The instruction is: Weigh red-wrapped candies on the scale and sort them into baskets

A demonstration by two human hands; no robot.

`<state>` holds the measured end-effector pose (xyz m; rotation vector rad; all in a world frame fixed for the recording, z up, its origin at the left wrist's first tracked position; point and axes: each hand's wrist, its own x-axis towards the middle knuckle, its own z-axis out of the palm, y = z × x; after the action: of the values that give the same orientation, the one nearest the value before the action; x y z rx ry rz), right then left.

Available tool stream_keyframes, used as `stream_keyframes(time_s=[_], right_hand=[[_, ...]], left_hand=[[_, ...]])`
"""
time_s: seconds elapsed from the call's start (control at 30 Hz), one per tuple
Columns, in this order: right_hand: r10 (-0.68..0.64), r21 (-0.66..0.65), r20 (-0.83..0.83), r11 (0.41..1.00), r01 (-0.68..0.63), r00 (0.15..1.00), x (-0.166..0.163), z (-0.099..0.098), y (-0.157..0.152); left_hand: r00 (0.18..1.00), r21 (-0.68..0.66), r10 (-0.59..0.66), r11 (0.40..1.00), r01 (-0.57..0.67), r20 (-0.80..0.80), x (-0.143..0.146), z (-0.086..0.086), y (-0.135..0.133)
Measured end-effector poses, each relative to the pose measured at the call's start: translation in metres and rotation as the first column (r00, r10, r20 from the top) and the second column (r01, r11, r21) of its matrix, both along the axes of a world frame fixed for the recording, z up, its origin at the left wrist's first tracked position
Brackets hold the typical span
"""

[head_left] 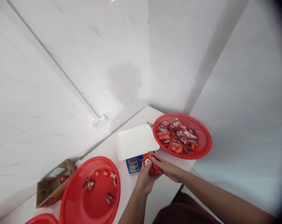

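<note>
Red is the packet which my left hand and right hand grasp together, fingers bent around it, near the front edge of the scale. Guiding from afar, I should press gently, so that nothing is crushed. Right basket carries many wrapped sweets; left basket has only a few; the carton holds some red pieces.

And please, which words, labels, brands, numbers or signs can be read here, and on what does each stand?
None reads clearly.
Held red packet: white lettering, too small.
Scale's blue panel: markings too small.
Cardboard box: white label and dark print, blurred.
Wrapped sweets in red baskets: print too small.
</note>
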<state>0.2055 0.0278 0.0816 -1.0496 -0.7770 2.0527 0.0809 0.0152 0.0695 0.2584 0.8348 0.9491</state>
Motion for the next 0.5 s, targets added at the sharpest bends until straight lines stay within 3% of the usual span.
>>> stream_keyframes(time_s=[0.27, 0.4, 0.5], right_hand=[[-0.084, 0.172, 0.234, 0.984, 0.044, 0.969, -0.007, -0.004, -0.009], [-0.165, 0.336, 0.381, 0.941, 0.030, 0.910, -0.012, -0.006, -0.014], [-0.097, 0.332, 0.369, 0.943, -0.034, 0.925, -0.016, -0.003, -0.019]], left_hand=[[0.990, -0.012, 0.092, 0.996, -0.091, 0.108, 0.005, 0.002, -0.011], [0.988, -0.128, 0.084, 0.990, -0.067, 0.129, -0.001, -0.007, -0.015], [0.984, -0.183, 0.083, 0.982, -0.054, 0.156, -0.011, -0.014, -0.018]])
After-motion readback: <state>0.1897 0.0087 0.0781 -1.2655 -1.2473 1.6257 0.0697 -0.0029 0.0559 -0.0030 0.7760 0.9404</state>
